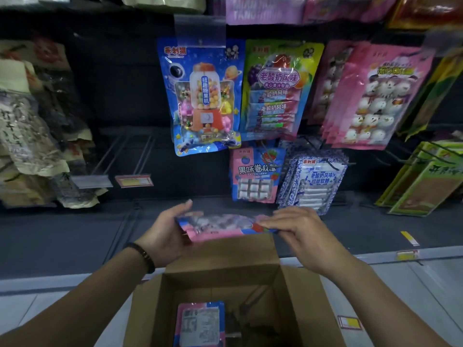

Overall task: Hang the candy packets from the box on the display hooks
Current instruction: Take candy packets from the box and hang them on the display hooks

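The left hand (170, 231) cups one end of a flat pink-and-blue plastic candy packet (220, 227), thumb raised. The right hand (298, 234) pinches the other end, so the packet lies level in the air above the far flap of an open brown cardboard box (225, 256). A second pink-and-blue packet (200, 324) lies in the box's bottom. Beyond, a matching hung packet (254, 175) is on the dark display wall, with bare wire hooks (125, 156) to its left.

Both hands — left hand (167, 231), right hand (295, 234) — hold a candy packet (220, 227) above the box (225, 276).
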Motion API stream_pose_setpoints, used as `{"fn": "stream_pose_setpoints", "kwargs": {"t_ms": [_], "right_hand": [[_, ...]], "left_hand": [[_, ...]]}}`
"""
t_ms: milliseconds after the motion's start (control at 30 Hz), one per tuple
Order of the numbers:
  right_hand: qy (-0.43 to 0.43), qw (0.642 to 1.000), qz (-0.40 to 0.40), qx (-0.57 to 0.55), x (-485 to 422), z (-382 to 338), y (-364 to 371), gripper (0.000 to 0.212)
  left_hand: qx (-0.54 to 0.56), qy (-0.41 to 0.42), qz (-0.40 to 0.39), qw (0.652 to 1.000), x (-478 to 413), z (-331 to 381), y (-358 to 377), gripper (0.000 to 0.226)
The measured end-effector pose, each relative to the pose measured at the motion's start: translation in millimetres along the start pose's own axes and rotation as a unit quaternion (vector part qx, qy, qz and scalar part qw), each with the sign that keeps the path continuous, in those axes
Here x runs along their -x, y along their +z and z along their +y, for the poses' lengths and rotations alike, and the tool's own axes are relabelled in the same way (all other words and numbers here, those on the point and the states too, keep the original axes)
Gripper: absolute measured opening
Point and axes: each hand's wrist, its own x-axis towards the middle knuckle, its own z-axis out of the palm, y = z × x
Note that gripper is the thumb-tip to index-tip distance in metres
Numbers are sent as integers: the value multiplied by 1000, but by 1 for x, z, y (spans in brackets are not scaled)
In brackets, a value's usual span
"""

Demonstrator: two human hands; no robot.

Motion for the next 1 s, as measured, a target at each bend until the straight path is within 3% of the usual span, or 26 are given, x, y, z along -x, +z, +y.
{"fn": "stream_pose_setpoints", "kwargs": {"t_ms": [67,133,267,333,433,500,567,767,900,1000], "right_hand": [[19,998,60,8,-1,6,1,46],[56,994,90,8,-3,7,2,47],[132,989,71,-4,-6,-3,-2,47],[200,972,73,-101,-9,-11,-5,47],[314,880,130,-332,-14,-9,-2,50],[352,826,157,-411,-18,-13,-4,39],[348,834,166,-395,-18,-19,-5,29],[359,831,168,-390,-18,-18,4,40],[381,789,133,-463,-32,-14,3,40],[401,796,111,-440,-49,5,1,35]], "left_hand": [[-12,21,-14,1000,2,-2,4,52],[-62,55,2,997,3,-4,6,60],[-116,38,-67,990,6,-9,13,58],[-132,48,-111,984,6,-11,15,56],[-159,84,-129,975,6,-13,22,57],[-177,108,-129,970,3,-17,24,61],[-195,121,-132,964,3,-22,29,62],[-213,190,-47,957,1,-24,59,25],[-159,187,-14,969,-15,-17,72,29],[-144,163,26,976,-31,-6,81,32]]}}
